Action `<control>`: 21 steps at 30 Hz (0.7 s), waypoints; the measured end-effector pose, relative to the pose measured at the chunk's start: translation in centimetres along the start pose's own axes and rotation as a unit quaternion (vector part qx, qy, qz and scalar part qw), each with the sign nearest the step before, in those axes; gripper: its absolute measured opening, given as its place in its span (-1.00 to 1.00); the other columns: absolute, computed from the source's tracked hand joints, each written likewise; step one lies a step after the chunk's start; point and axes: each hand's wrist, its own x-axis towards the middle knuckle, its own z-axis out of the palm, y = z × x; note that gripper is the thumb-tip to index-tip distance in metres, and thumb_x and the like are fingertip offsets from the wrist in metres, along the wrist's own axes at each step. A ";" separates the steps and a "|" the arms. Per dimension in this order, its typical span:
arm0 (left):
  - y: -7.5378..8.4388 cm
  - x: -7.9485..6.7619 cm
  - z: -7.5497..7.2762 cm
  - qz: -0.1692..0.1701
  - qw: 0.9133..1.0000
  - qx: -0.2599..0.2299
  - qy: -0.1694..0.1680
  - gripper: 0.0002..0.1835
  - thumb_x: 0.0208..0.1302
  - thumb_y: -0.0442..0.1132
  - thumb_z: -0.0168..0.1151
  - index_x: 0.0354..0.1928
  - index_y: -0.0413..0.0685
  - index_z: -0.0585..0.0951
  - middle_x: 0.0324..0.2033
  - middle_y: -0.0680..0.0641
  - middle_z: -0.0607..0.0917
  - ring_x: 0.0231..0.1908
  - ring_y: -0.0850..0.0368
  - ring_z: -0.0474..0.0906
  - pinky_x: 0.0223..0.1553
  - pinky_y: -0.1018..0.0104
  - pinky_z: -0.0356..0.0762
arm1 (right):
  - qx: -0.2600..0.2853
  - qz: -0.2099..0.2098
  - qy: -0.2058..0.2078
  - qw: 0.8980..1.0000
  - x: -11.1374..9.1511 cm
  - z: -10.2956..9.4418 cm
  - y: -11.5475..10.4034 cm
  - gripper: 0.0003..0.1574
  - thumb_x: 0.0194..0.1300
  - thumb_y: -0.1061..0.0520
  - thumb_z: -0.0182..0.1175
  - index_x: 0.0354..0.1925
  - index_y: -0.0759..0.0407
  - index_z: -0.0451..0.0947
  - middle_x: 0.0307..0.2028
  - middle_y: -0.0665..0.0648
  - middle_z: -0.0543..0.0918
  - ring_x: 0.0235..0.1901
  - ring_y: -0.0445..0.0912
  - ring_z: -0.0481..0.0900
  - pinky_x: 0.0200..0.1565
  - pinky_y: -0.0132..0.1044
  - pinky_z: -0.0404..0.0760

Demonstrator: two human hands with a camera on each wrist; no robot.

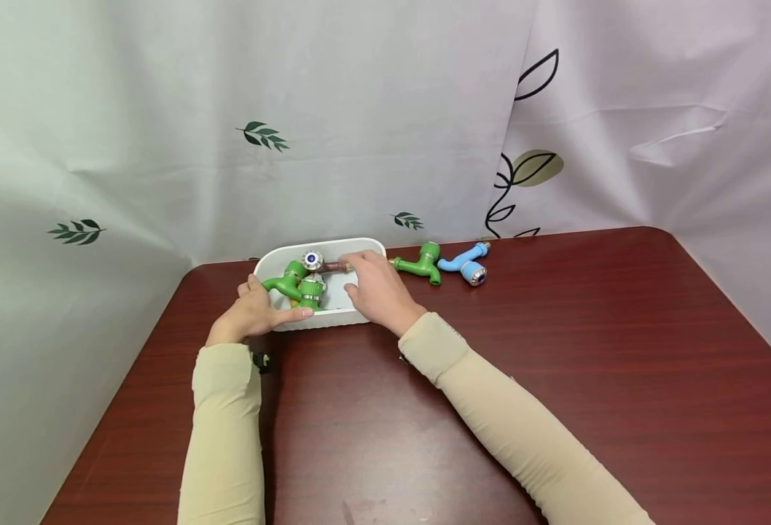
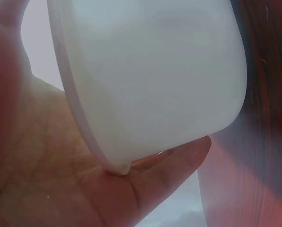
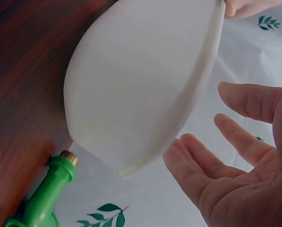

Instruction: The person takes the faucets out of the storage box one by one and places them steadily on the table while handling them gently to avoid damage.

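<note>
A white, round-ended plastic tub holds at least three taps: two green plastic taps and one brownish tap. The left hand grips its left end; the right hand, fingers parted, hovers over the other. Two more, one green tap, one light-blue tap, lie outside.

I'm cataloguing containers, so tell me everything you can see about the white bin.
The white bin is oblong with rounded corners, smooth-looking end walls and a thin lip, probably plastic. It stands open-topped on the dark red table, near the patterned backdrop. Green taps and a brownish tap are inside. The left hand grips its left end, thumb along the near rim. The right hand is over its right end; whether it touches the bin is unclear.
</note>
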 end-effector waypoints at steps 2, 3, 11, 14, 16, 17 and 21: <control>0.0 0.0 0.0 0.000 1.000 0.003 0.000 0.62 0.02 0.51 0.32 0.36 -0.68 -0.50 0.30 -0.70 -0.07 0.26 -0.53 0.26 0.30 -0.23 0.26 | 0.008 -0.002 -0.004 1.000 0.2 0.4 -0.2 -0.47 0.34 0.25 0.29 0.26 0.18 0.55 0.18 0.22 0.59 0.20 0.06 0.51 0.20 -0.12 0.48; 0.0 -0.1 0.0 0.001 1.000 0.003 0.000 0.62 0.02 0.51 0.32 0.36 -0.68 -0.50 0.30 -0.70 -0.07 0.26 -0.53 0.26 0.30 -0.23 0.27 | 0.012 -0.001 -0.007 1.000 0.3 0.5 -0.3 -0.48 0.35 0.26 0.28 0.27 0.17 0.55 0.19 0.21 0.58 0.21 0.06 0.50 0.21 -0.12 0.47; 0.0 -0.1 -0.1 0.006 1.000 0.001 -0.002 0.60 0.04 0.49 0.31 0.36 -0.68 -0.49 0.32 -0.71 -0.09 0.28 -0.54 0.24 0.30 -0.24 0.25 | 0.026 -0.008 -0.026 0.999 0.9 1.7 -1.3 -0.48 0.36 0.27 0.25 0.28 0.18 0.53 0.22 0.23 0.56 0.23 0.09 0.49 0.27 -0.13 0.41; 0.0 -0.1 -0.1 0.006 1.000 -0.001 -0.005 0.60 0.05 0.49 0.30 0.36 -0.67 -0.50 0.32 -0.71 -0.10 0.28 -0.53 0.23 0.31 -0.24 0.24 | 0.032 -0.019 -0.021 0.999 1.1 2.2 -1.5 -0.47 0.35 0.31 0.25 0.27 0.20 0.53 0.20 0.24 0.58 0.23 0.07 0.49 0.27 -0.16 0.40; 0.0 -0.1 -0.1 0.006 1.000 -0.004 -0.005 0.59 0.06 0.49 0.30 0.36 -0.67 -0.51 0.32 -0.72 -0.11 0.29 -0.53 0.23 0.31 -0.24 0.23 | 0.036 -0.023 -0.019 0.999 1.2 2.5 -1.6 -0.46 0.34 0.32 0.25 0.27 0.20 0.53 0.18 0.23 0.59 0.23 0.06 0.48 0.28 -0.17 0.39; 0.0 -0.1 -0.1 0.006 1.000 -0.005 -0.006 0.59 0.06 0.49 0.30 0.36 -0.67 -0.51 0.32 -0.72 -0.11 0.29 -0.53 0.23 0.31 -0.24 0.23 | 0.035 -0.023 -0.020 0.999 1.3 2.7 -1.7 -0.46 0.34 0.31 0.26 0.28 0.19 0.53 0.18 0.23 0.59 0.24 0.05 0.48 0.29 -0.18 0.39; -0.2 -0.1 0.0 0.007 1.000 -0.006 -0.004 0.59 0.06 0.48 0.31 0.36 -0.67 -0.51 0.33 -0.72 -0.11 0.30 -0.53 0.21 0.32 -0.23 0.22 | 0.024 -0.014 -0.024 0.999 1.6 3.1 -2.1 -0.46 0.35 0.26 0.27 0.29 0.16 0.53 0.19 0.23 0.59 0.24 0.07 0.48 0.29 -0.17 0.39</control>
